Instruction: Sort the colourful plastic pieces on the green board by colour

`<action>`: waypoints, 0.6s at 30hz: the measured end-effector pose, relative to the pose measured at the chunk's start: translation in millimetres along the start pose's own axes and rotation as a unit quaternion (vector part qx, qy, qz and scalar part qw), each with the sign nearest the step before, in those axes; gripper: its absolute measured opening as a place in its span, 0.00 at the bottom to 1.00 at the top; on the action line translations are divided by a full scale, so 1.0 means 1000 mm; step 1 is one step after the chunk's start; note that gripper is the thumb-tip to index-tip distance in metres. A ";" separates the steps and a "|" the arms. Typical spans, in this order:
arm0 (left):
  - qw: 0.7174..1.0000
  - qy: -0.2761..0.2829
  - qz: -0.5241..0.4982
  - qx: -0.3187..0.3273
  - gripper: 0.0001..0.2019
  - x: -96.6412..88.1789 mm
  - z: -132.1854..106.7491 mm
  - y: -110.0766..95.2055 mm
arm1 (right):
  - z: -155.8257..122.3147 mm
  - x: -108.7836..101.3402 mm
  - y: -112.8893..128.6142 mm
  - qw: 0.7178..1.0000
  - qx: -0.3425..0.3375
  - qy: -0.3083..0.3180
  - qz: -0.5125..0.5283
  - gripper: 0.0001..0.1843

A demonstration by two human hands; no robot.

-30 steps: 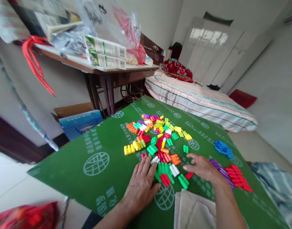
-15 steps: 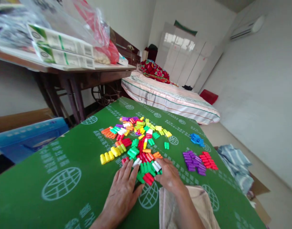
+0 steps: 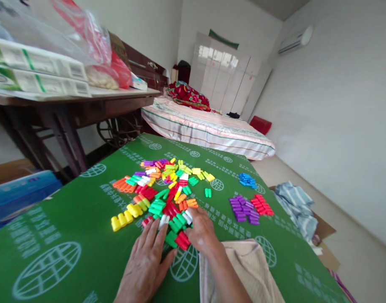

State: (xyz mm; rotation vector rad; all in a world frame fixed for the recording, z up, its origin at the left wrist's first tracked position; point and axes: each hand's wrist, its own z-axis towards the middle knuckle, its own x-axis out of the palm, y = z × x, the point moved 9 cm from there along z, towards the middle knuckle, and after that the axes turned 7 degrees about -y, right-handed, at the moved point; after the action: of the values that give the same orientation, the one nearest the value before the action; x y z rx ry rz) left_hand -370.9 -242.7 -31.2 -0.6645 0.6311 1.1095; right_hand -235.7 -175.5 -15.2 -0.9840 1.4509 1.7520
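Small coloured plastic tube pieces, many joined in pairs or rows, lie in a loose heap. My left hand rests flat at the heap's near left side, fingers stretched out, the tips touching a white piece and close to a dark pink one. At the near right side, my right hand curves against the heap, thumb and forefinger apart beside white pieces; its other fingers are partly hidden. Between both hands are green pieces and red pieces. Yellow pieces sit farther left.
Sorted groups of blue, purple and red pieces lie right on the green table. A beige cloth lies under my right forearm. Beyond are a bed and a side table with boxes and bags.
The view has turned a little to the right, so everything appears farther left. An orange piece and nearby pieces by my right fingertips sit slightly more spread; both hands keep touching the heap.
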 end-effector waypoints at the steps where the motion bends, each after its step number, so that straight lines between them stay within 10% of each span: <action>1: 1.000 -0.004 0.000 0.004 0.29 0.000 0.000 0.000 | 0.001 0.000 0.000 1.000 0.001 -0.003 0.001 0.27; 18: 0.997 -0.038 0.052 0.035 0.28 -0.004 0.000 -0.007 | 0.006 0.013 -0.006 0.991 0.009 -0.091 0.100 0.29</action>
State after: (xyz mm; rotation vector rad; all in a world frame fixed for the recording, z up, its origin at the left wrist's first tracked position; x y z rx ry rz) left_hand -365.9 -247.3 -27.2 -0.5315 0.6416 1.1981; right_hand -237.6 -168.2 -28.9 -0.6690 1.4851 1.9128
